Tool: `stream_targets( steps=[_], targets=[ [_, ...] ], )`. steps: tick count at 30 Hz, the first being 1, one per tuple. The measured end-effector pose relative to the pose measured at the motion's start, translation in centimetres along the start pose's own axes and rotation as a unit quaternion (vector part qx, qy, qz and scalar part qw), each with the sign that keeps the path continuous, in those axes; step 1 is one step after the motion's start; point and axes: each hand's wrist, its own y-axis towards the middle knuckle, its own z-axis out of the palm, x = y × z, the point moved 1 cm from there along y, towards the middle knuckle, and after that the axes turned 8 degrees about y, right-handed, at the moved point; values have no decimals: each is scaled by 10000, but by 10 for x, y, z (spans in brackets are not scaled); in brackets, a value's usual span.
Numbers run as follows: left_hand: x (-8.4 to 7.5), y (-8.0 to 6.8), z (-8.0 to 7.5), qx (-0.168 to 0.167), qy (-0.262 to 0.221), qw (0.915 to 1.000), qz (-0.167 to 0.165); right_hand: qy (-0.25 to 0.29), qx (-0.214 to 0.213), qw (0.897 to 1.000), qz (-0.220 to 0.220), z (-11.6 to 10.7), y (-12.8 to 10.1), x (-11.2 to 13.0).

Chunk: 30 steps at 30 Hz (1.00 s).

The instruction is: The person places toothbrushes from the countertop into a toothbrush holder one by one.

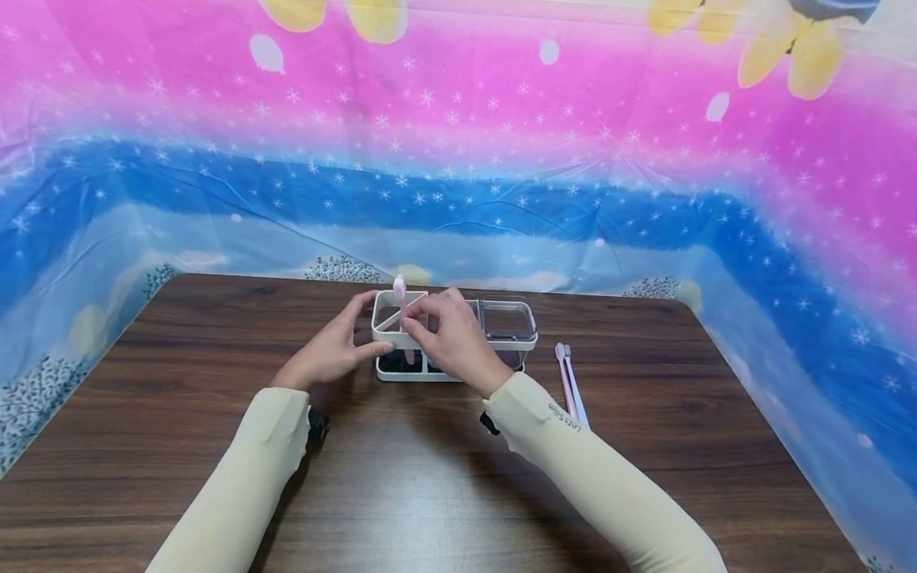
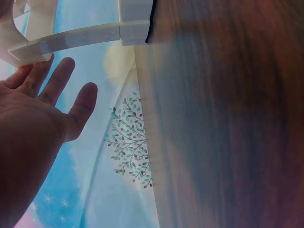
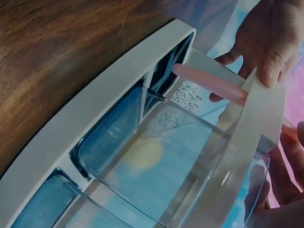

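A pink toothbrush (image 1: 403, 314) stands upright in the left compartment of a white holder (image 1: 454, 344) on the wooden surface (image 1: 401, 477). The right hand (image 1: 451, 338) pinches its thin, likely light, stiff handle; the left hand (image 1: 333, 350), fingers fairly straight, steadies the holder's end.

A: Free room? 
B: Bare bench (image 1: 430, 477) in front of the holder (image 1: 454, 344), between the sleeves; wide open far left too.
A: Blocks? 
B: Left hand (image 1: 331, 350) on the holder's left end, right hand (image 1: 453, 338) over its middle, pink toothbrush (image 1: 403, 314) upright in the left slot. Two toothbrushes (image 1: 571, 382) lie just right of it; backdrop close behind.
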Motion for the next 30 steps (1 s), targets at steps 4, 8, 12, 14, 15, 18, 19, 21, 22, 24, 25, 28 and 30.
stream_targets(
  steps=[4,8,12,14,15,18,19,21,22,24,25,28,30],
  targets=[
    [0,1,0,-11,25,10000,40,-186,-146,9996,-144,0,0,-2],
    [0,2,0,-15,47,10000,81,-242,-153,9993,-245,0,0,-4],
    [-1,3,0,-12,37,10000,72,-263,-109,9992,-292,0,0,-4],
    [-1,3,0,2,32,10000,66,-252,-82,9993,-249,-1,-1,-4],
    [-1,2,0,4,40,10000,56,-249,-64,9994,-220,-1,-1,-4],
    [0,2,0,12,52,10000,44,-284,0,9995,-161,-2,-2,-4],
    [0,2,0,13,52,10000,36,-314,13,9994,-140,-3,-2,-4],
    [0,2,0,1,70,10000,17,-392,15,9991,-136,-4,-2,-3],
    [0,2,0,-1,75,10000,10,-415,9,9990,-138,-5,-3,-3],
    [0,1,0,-7,88,10000,-3,-421,-24,9990,-137,-8,-3,-2],
    [0,1,0,-13,96,10000,-10,-417,-56,9990,-135,-9,-3,-2],
    [0,0,0,-17,91,10000,0,-371,-166,9991,-151,-14,-4,-3],
    [0,-1,0,-14,78,10000,-2,-324,-247,9991,-126,-18,-4,-4]
  ],
)
